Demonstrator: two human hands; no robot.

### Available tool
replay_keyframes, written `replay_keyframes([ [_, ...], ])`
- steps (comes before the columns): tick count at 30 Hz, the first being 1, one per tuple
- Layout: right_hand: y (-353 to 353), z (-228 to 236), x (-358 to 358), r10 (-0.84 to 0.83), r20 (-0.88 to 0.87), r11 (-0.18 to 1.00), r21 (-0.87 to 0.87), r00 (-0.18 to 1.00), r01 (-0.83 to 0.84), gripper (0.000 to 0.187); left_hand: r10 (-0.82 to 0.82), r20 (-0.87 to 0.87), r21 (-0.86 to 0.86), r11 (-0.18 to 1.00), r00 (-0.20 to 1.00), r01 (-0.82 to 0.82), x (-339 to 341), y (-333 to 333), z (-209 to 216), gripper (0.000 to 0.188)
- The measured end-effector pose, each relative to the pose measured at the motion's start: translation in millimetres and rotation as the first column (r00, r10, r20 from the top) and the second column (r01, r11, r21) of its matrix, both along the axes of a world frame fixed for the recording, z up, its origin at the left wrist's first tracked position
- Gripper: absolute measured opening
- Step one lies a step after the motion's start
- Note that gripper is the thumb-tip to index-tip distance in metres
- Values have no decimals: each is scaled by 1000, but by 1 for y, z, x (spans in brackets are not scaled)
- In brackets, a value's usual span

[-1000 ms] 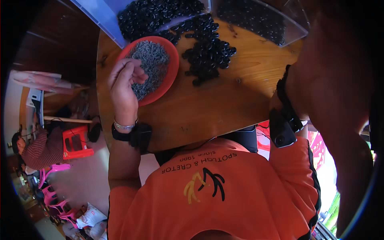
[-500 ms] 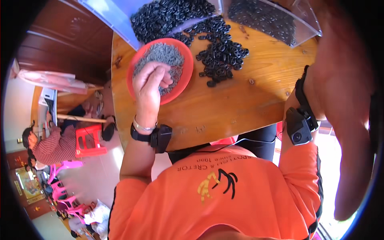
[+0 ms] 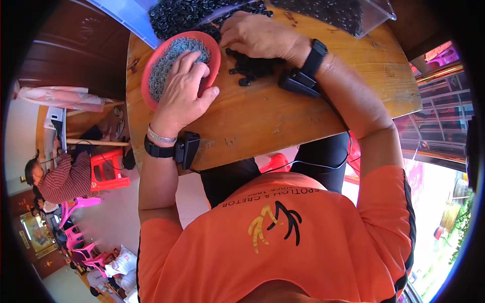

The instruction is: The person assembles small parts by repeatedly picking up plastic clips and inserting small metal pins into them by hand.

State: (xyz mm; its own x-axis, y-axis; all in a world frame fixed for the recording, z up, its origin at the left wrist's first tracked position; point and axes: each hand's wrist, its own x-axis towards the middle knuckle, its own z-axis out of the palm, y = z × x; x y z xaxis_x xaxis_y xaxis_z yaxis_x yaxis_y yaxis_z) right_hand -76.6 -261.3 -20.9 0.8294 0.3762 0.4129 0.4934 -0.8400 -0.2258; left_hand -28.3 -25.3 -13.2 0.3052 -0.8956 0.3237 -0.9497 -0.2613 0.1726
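A red bowl [image 3: 147, 85] stands on the wooden table, filled with small grey metal pieces [image 3: 166, 63] that look like screws. My left hand [image 3: 186, 93] reaches into it, fingers bent down among the metal pieces and thumb spread apart over the near rim. Right of the bowl, my right hand [image 3: 265, 38] is above a loose pile of small black ring-like pieces [image 3: 252, 68]. Its fingers are curled and drawn together, pointing left toward the bowl. Whatever sits between those fingertips is too small to make out. The hand covers part of the pile.
At the table's far side, a clear bin [image 3: 132, 25] tips out many black pieces [image 3: 177, 20]; another clear bin [image 3: 371, 20] with black pieces stands right of it. The wooden table [image 3: 283, 113] ends near my lap. A person sits by a red stool [image 3: 108, 171] at left.
My right hand has come down from close to the camera at the right to the black pile. My left hand has loosened from a closed grip, fingers now in the metal pieces.
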Motion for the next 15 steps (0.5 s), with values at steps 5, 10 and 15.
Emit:
replay_keyframes([
  [5,13,-13,-6,-9,-43,999,32,999,11,22,110,220,87,987,969,-132,-5,-7,-8,29],
  [10,33,-17,-13,-74,7,995,64,997,74,32,139,196,87,984,971,-159,-3,-5,1,22],
  [15,50,-22,-11,-127,7,984,124,992,125,26,155,136,10,987,978,-158,2,1,10,18],
])
